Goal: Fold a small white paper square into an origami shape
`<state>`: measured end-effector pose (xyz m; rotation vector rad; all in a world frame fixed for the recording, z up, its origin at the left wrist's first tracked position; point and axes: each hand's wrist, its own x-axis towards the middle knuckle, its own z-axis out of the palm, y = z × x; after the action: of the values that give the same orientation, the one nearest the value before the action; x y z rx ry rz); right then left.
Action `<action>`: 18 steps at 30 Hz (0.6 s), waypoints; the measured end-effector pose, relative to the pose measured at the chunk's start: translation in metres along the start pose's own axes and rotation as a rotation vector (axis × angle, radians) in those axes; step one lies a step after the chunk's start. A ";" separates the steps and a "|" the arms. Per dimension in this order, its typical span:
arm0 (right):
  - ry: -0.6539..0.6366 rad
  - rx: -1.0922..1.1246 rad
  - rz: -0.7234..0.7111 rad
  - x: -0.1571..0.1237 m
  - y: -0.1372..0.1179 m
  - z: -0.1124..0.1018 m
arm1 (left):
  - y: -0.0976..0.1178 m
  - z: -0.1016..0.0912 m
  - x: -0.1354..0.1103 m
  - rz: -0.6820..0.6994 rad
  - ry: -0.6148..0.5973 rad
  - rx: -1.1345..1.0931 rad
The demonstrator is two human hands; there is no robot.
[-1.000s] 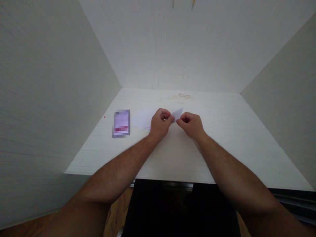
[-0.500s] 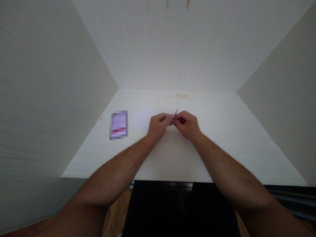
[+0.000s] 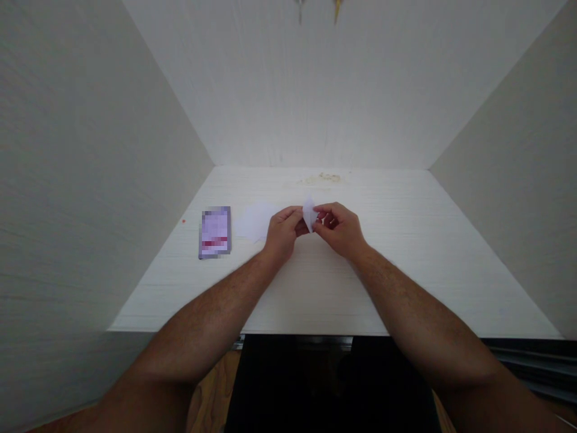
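My left hand [image 3: 282,228] and my right hand [image 3: 339,228] meet over the middle of the white table [image 3: 406,264]. Both pinch a small folded piece of white paper [image 3: 309,213] that stands up between the fingertips, just above the tabletop. The fingers of each hand are curled and closed on the paper. A few pale paper sheets [image 3: 255,220] lie flat on the table just left of my left hand.
A small purple packet [image 3: 215,232] with a red band lies on the table to the left. White walls close in the table at the back and both sides. A brownish stain [image 3: 322,178] marks the far edge. A dark gap lies under the near edge.
The paper has turned between my fingers, from a wide triangle pointing right, to edge-on, to a small upright fold. My hands have drawn slightly closer together.
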<state>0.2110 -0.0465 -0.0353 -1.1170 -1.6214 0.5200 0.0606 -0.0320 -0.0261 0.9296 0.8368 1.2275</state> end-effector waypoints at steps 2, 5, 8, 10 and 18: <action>-0.018 0.001 -0.022 0.000 -0.001 0.000 | 0.001 0.000 0.000 -0.005 -0.003 -0.006; -0.037 -0.015 -0.042 -0.001 0.000 -0.001 | 0.001 -0.001 0.000 -0.003 -0.010 -0.003; -0.033 -0.029 -0.052 -0.001 0.001 -0.001 | 0.000 -0.002 0.000 0.014 -0.028 -0.008; -0.031 -0.028 -0.060 -0.001 0.001 -0.001 | 0.000 -0.003 0.000 0.027 -0.046 -0.014; -0.036 -0.052 -0.085 0.000 0.000 0.000 | -0.003 -0.005 0.002 0.047 -0.056 0.018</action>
<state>0.2115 -0.0461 -0.0351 -1.0772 -1.7148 0.4466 0.0576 -0.0301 -0.0305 0.9992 0.7868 1.2310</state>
